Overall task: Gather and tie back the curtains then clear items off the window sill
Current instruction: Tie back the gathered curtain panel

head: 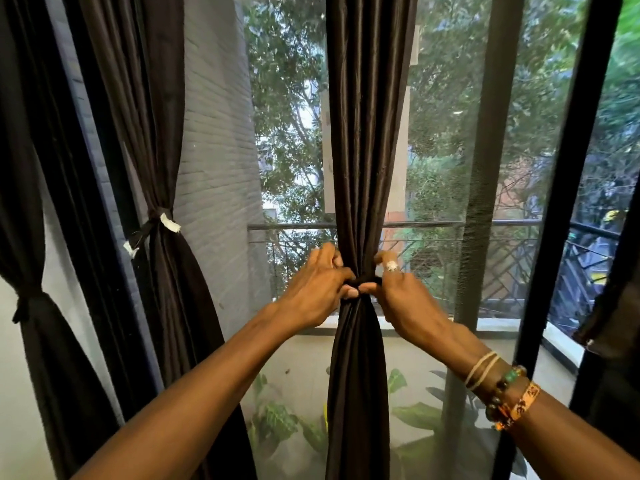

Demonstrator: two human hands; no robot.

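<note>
The left hand [318,292] and the right hand [405,299] each pinch the dark tie [369,280] cinched round the middle curtain [367,133], whose soft, light, slick-looking cloth (fanning loose above and below the grip) probably slips unless held at that waist.

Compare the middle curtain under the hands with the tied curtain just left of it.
The left hand and right hand pinch the dark band on the middle curtain; the left curtain hangs untouched. The left curtain's tie slants and shows white ends; the middle curtain's dark band lies level and shows none. Both curtains are dark, glossy and cinched at the waist.
</note>
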